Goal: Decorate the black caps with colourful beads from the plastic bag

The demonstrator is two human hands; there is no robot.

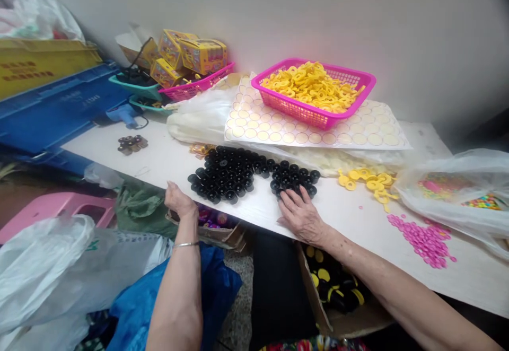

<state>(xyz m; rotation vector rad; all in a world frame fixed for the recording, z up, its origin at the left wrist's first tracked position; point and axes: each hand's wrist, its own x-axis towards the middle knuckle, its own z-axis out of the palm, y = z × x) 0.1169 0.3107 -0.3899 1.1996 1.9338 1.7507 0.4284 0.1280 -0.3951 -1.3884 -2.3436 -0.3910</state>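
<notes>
A dense group of small round black plastic cups stands on the white table, with their hollow sides up where I can tell. My right hand lies at the near side of the right-hand cluster of cups, its fingers stretched out and touching the front ones. At the table's front edge, left of the cups, my left hand is closed with its thumb side up. Whatever is inside its fingers, if anything, is hidden. A few small dark brown pieces sit farther left on the table.
Behind the cups, a pink basket of yellow ring-shaped pieces rests on a sticker sheet. To the right lie loose yellow pieces, pink discs and a clear bag. Below the edge stands a box of black-and-yellow parts.
</notes>
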